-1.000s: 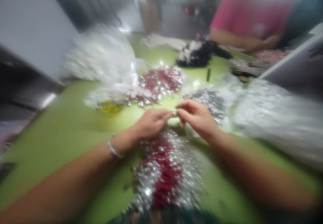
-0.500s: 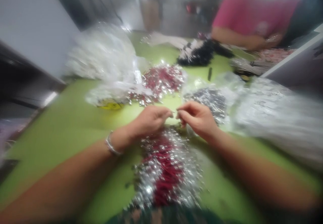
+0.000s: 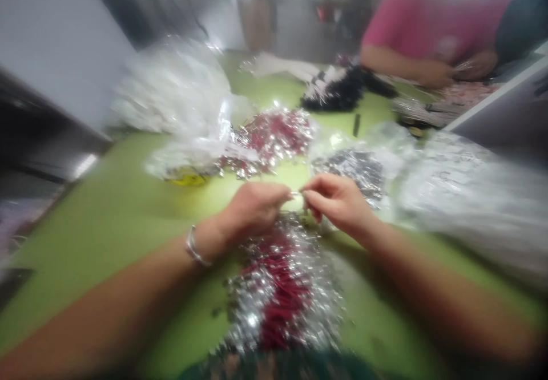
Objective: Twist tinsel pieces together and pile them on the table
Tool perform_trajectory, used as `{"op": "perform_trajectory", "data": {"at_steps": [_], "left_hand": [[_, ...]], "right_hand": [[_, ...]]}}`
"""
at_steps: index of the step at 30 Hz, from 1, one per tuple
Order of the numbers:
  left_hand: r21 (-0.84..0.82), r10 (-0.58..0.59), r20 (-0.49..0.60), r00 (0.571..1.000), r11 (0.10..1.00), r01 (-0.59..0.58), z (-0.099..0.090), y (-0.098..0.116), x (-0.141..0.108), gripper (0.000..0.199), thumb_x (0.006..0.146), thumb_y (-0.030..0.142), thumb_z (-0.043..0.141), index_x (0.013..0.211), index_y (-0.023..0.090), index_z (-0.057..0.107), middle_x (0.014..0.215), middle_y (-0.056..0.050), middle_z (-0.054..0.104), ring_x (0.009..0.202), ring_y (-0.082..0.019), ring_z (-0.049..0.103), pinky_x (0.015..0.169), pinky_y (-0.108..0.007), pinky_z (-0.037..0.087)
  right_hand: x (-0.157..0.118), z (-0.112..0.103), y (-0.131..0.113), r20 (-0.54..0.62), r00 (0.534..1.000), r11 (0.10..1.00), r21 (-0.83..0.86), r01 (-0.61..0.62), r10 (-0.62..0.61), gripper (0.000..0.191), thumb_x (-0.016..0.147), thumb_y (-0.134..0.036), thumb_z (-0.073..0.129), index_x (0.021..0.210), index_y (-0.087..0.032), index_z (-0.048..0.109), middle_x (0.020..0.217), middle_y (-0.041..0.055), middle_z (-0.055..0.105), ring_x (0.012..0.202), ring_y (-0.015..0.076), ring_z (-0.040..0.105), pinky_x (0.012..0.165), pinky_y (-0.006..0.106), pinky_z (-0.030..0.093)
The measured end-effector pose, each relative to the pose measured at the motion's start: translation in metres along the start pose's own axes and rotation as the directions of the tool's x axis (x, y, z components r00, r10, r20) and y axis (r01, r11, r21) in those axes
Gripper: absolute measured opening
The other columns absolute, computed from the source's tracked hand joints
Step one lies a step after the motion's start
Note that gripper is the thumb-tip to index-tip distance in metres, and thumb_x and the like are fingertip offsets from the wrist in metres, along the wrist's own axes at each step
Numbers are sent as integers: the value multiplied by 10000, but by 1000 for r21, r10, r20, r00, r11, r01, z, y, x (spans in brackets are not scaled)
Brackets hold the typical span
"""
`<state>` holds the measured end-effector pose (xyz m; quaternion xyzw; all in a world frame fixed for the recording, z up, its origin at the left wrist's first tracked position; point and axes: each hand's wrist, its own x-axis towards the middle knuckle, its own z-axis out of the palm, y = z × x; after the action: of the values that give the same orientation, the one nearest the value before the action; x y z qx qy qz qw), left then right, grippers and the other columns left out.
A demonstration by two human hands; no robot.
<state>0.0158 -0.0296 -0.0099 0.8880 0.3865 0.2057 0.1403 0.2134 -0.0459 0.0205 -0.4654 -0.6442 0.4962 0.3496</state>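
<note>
My left hand is closed, thumb and forefinger pinching a small shiny piece that bridges the gap to my other hand. Facing it, my right hand pinches at the piece's other end, fingers curled. The piece is too small and blurred to name. Just below both hands lies a heap of red wires with silvery metal ends. Beyond them sits a second pile of red wires with shiny ends. A plastic bag of small dark metallic parts is close behind my right hand.
A large clear plastic bag of white items stands at the back left, near a yellow object. Plastic bags cover the right side. Black-and-white wire bundles lie at the back. Across the green table, a person in pink works.
My hands have barely moved; the left wrist has turned slightly and shifted right. The small piece shows more clearly between the fingertips. The other person's hands have shifted a little.
</note>
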Motion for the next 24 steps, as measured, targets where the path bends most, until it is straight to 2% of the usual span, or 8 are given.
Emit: {"op": "perform_trajectory", "data": {"at_steps": [4, 7, 9, 11, 13, 15, 20, 24], "left_hand": [[251, 113, 10, 994, 962, -112, 4, 2, -3, 266, 904, 199, 416, 731, 150, 611, 588, -27, 545, 525, -123, 398, 484, -257, 231], [257, 30, 103, 994, 965, -56, -1, 8, 3, 236, 905, 196, 424, 780, 147, 618, 659, -46, 572, 564, -138, 431, 508, -266, 274], [208, -60, 200, 978, 978, 17, -7, 12, 8, 225, 903, 185, 424, 808, 145, 624, 741, -67, 595, 618, -153, 471, 552, -275, 331], [93, -78, 298, 951, 994, 52, -14, 11, 9, 228, 911, 202, 426, 827, 154, 633, 808, -76, 604, 685, -165, 507, 618, -289, 385], [-64, -17, 373, 928, 997, 44, -19, 7, 7, 248, 931, 249, 421, 851, 175, 643, 838, -67, 611, 730, -168, 531, 681, -296, 416], [-182, 20, 403, 915, 982, 59, -21, 2, 3, 264, 945, 301, 419, 880, 192, 651, 850, -59, 623, 751, -168, 546, 715, -297, 430], [-234, -213, 228, 950, 935, 266, -18, -7, 3, 325, 958, 388, 391, 948, 179, 640, 846, -54, 633, 730, -163, 549, 671, -290, 437], [-294, -401, 141, 905, 856, 425, -16, -7, 7, 317, 918, 425, 464, 1005, 155, 606, 809, -43, 612, 674, -148, 528, 604, -269, 431]], "right_hand": [[1, 1, -2, 68, 994, 995, 32, -93, 90, 114, 819, -223, 619, 721, -166, 609, 558, -34, 623, 431, 68, 558, 422, 200, 475], [7, -10, -4, 120, 985, 990, -73, -117, 125, 119, 831, -255, 628, 759, -161, 635, 613, -3, 657, 476, 84, 579, 471, 232, 491], [13, -24, -4, 66, 992, 960, -268, -83, 104, 125, 852, -267, 607, 800, -165, 657, 681, 22, 686, 525, 99, 586, 511, 257, 483], [17, -40, -4, -91, 996, 861, -509, -27, -23, 177, 880, -254, 556, 763, -174, 662, 706, 29, 685, 607, 118, 584, 585, 278, 459], [19, -52, -2, -63, 997, 731, -682, -14, -40, 217, 873, -255, 549, 698, -186, 657, 695, 26, 675, 638, 137, 573, 615, 295, 425], [19, -55, 0, 11, 998, 605, -796, -24, 55, 203, 843, -271, 576, 673, -199, 662, 692, 27, 671, 626, 151, 560, 590, 300, 384], [17, -39, 11, -13, 987, 364, -929, -72, 162, 193, 810, -341, 612, 678, -202, 637, 733, 74, 657, 612, 182, 530, 530, 299, 292], [20, -34, 17, 4, 990, 344, -938, -46, 142, 188, 846, -299, 550, 690, -207, 600, 760, 74, 651, 650, 186, 531, 549, 292, 292]]}}
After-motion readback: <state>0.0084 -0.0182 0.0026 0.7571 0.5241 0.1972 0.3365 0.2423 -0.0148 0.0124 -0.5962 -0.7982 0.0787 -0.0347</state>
